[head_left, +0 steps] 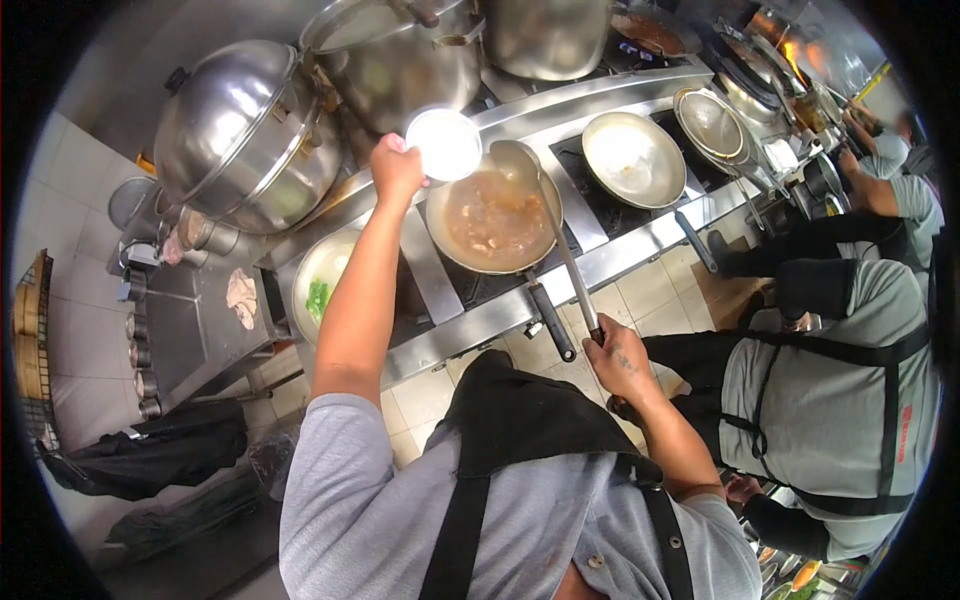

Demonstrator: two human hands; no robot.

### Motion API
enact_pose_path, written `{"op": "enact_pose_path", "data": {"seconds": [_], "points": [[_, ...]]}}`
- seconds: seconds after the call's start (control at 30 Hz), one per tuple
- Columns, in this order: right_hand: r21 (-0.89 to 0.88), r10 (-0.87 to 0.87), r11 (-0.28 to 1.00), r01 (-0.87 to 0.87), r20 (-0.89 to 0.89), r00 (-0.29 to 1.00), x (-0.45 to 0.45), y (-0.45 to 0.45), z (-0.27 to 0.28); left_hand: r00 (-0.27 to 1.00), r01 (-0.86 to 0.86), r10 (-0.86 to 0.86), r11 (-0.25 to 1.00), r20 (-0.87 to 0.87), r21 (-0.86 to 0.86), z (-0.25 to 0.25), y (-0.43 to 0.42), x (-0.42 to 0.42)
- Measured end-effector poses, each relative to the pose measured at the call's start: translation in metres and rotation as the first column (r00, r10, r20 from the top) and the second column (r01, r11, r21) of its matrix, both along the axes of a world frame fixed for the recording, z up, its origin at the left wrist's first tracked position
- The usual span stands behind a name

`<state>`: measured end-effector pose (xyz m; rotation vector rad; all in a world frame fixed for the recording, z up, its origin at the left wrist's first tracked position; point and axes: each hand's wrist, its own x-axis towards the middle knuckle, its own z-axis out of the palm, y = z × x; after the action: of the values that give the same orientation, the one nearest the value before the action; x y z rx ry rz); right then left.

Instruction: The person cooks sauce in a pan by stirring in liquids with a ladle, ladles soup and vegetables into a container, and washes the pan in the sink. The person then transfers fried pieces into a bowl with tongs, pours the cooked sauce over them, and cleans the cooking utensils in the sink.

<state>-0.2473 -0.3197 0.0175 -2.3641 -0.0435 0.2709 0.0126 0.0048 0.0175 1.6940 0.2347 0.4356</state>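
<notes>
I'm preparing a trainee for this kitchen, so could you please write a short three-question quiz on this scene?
1. Open question: What tool does the right hand hold?

2. True or false: The left hand is empty.

3. Fill in the blank: As seen in the picture, the green leaves lie in a pan to the ____ of the pan of brown food.

Key:
1. A ladle, gripped by its handle.
2. False; it holds a white round container.
3. Left.
</notes>
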Motion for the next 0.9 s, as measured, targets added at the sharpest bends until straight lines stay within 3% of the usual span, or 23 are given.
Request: {"op": "enact_pose_path", "data": {"seconds": [0.17,0.33,0.37,0.4,0.47,0.53,0.57,0.63,0.67,0.7,0.77,0.8,0.87,0.9], "points": [[-0.108,0.009,0.994,-0.003,0.056,0.998,-0.002,0.001,-0.019,1.000,-0.010,0.014,0.986,-0.019,0.166,0.009,-0.004,-0.005],[-0.081,0.113,0.991,-0.104,0.111,0.987,-0.003,0.002,-0.049,1.000,-0.018,0.019,0.992,-0.011,0.126,0.004,-0.001,0.001],[0.304,0.023,0.952,0.045,-0.216,0.976,0.000,0.003,-0.049,1.000,-0.018,0.020,0.995,-0.011,0.102,0.001,0.000,0.002],[0.572,0.064,0.764,0.299,-0.528,0.847,0.003,0.003,-0.049,1.000,-0.019,0.020,0.995,-0.011,0.102,0.002,0.001,0.002],[0.700,0.174,0.473,0.536,-0.670,0.722,0.012,-0.005,-0.020,0.999,-0.002,-0.001,0.999,-0.048,-0.052,0.005,0.001,0.001],[0.659,0.263,0.274,0.700,-0.752,0.605,0.013,-0.008,-0.003,0.995,-0.004,-0.010,0.991,-0.099,-0.136,0.011,0.001,-0.002],[0.660,0.264,0.275,0.699,-0.751,0.605,0.011,-0.007,-0.001,0.989,-0.011,-0.022,0.976,-0.148,-0.218,0.014,0.002,-0.004],[0.682,0.144,0.502,0.531,-0.672,0.726,0.003,-0.002,0.001,0.984,-0.002,-0.050,0.956,-0.169,-0.295,0.010,0.010,-0.004],[0.682,0.145,0.504,0.530,-0.672,0.726,0.002,0.000,0.000,0.979,0.006,-0.081,0.929,-0.187,-0.369,0.008,0.014,-0.004],[0.671,0.099,0.612,0.419,-0.591,0.801,0.000,0.002,-0.001,0.979,0.003,-0.078,0.929,-0.188,-0.370,0.010,0.015,-0.008],[0.556,0.045,0.794,0.247,-0.459,0.887,-0.001,0.001,-0.004,0.980,0.039,-0.122,0.894,-0.158,-0.446,0.014,0.019,-0.022],[0.557,0.051,0.794,0.242,-0.459,0.887,0.000,-0.001,-0.006,0.981,0.034,-0.116,0.895,-0.158,-0.444,0.016,0.022,-0.029],[0.328,0.022,0.944,0.045,-0.197,0.980,0.002,-0.005,-0.009,0.980,0.015,-0.110,0.867,-0.164,-0.497,0.024,0.026,-0.045],[0.158,0.036,0.987,-0.012,-0.151,0.988,0.004,-0.006,0.002,0.982,-0.032,-0.065,0.864,-0.175,-0.502,0.026,0.028,-0.052]]}}
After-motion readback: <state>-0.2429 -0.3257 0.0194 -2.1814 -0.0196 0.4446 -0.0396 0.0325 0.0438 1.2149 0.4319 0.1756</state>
